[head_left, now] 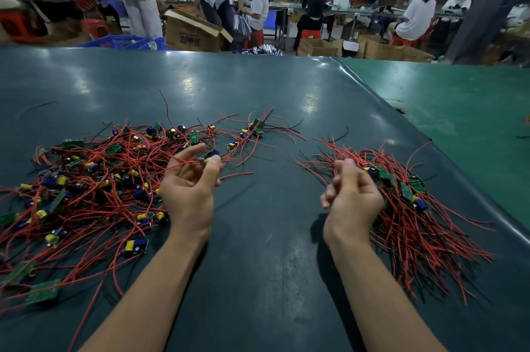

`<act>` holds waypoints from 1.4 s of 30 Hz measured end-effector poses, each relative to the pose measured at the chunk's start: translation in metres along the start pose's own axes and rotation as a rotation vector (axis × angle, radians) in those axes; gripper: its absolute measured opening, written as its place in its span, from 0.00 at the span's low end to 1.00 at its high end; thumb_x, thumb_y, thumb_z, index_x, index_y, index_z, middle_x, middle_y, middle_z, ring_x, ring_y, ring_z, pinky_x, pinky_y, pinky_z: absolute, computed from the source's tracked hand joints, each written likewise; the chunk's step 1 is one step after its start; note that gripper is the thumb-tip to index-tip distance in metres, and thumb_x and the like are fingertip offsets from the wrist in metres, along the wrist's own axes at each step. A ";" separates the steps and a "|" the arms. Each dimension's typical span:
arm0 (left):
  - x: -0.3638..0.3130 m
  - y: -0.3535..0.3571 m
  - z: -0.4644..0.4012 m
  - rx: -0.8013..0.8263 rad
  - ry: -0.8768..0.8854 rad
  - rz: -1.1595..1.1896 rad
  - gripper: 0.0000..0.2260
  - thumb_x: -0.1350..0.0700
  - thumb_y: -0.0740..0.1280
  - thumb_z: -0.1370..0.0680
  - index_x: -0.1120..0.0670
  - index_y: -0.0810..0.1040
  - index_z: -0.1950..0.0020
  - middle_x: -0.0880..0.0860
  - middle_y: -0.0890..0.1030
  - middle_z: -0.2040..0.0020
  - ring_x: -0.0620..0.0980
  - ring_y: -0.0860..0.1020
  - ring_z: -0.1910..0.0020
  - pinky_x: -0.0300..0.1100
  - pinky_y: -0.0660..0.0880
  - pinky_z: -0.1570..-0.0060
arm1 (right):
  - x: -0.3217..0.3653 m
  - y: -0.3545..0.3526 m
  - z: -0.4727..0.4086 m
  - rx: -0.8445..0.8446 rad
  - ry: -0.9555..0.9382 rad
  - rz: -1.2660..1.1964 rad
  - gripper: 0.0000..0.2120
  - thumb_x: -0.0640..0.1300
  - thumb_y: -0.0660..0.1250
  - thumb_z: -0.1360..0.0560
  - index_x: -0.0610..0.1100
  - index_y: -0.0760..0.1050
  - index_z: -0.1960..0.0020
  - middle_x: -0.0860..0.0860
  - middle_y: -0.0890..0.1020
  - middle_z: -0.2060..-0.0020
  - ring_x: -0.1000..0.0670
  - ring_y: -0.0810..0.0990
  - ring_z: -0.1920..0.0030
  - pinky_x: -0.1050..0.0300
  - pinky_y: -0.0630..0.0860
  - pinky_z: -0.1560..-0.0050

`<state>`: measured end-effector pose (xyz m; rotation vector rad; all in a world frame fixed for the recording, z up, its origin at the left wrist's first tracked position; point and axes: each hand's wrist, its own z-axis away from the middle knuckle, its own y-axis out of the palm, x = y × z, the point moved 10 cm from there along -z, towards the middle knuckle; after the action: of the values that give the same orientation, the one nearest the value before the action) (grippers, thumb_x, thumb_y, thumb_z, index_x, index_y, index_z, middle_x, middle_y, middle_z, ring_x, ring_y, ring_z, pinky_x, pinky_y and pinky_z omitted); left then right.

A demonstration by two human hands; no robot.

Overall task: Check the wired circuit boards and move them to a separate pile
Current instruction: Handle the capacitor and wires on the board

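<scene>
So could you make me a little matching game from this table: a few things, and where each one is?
Things:
1. tangled heap of red-wired green circuit boards
2. neater bundle of red-wired boards
3. single small board with a blue part
4. open brown cardboard box

Places:
A. beyond the table
B. pinched by the left hand
C. table's left side
D. beside the right hand

Pairs: 1-C, 2-D, 3-B, 4-A

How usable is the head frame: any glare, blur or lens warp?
Head view: overhead lights leave pale glare patches on the green table; wide-angle warp bows its far edge and stretches the corners; the background workers are motion-smeared. Both hands, left hand and right hand, and the wire piles are sharp enough, with soft shadows under the forearms.
</scene>
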<state>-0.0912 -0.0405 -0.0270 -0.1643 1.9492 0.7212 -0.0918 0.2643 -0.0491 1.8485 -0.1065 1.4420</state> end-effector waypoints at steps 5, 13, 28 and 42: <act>-0.042 0.030 0.029 0.156 0.502 -0.557 0.10 0.61 0.72 0.27 0.54 0.82 0.46 0.52 0.80 0.57 0.48 0.78 0.62 0.37 0.76 0.59 | -0.008 0.066 0.059 0.564 -0.231 0.411 0.08 0.53 0.69 0.25 0.59 0.80 0.47 0.58 0.80 0.62 0.56 0.75 0.70 0.60 0.72 0.71; -0.040 0.066 0.064 0.385 0.873 -0.887 0.14 0.62 0.71 0.29 0.64 0.83 0.44 0.58 0.78 0.59 0.55 0.73 0.58 0.51 0.73 0.58 | -0.007 0.082 0.071 0.679 -0.293 0.446 0.08 0.34 0.68 0.23 0.41 0.81 0.45 0.46 0.82 0.54 0.55 0.80 0.58 0.64 0.75 0.54; -0.044 0.067 0.072 0.471 0.784 -0.715 0.11 0.65 0.73 0.26 0.62 0.83 0.44 0.56 0.83 0.47 0.54 0.81 0.50 0.48 0.77 0.47 | -0.051 0.060 0.057 0.520 0.510 -0.018 0.06 0.44 0.75 0.36 0.43 0.84 0.60 0.48 0.83 0.65 0.55 0.78 0.73 0.66 0.71 0.77; -0.027 0.077 0.078 0.610 0.877 -0.760 0.07 0.63 0.74 0.27 0.62 0.84 0.49 0.55 0.83 0.55 0.55 0.80 0.57 0.48 0.76 0.55 | -0.031 0.047 0.034 0.410 0.225 0.274 0.08 0.40 0.71 0.25 0.43 0.84 0.62 0.52 0.82 0.69 0.57 0.73 0.75 0.65 0.67 0.79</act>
<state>-0.0491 0.0600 0.0036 -0.8915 2.5396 -0.5559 -0.0996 0.1997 -0.0536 2.0346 0.0546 1.9712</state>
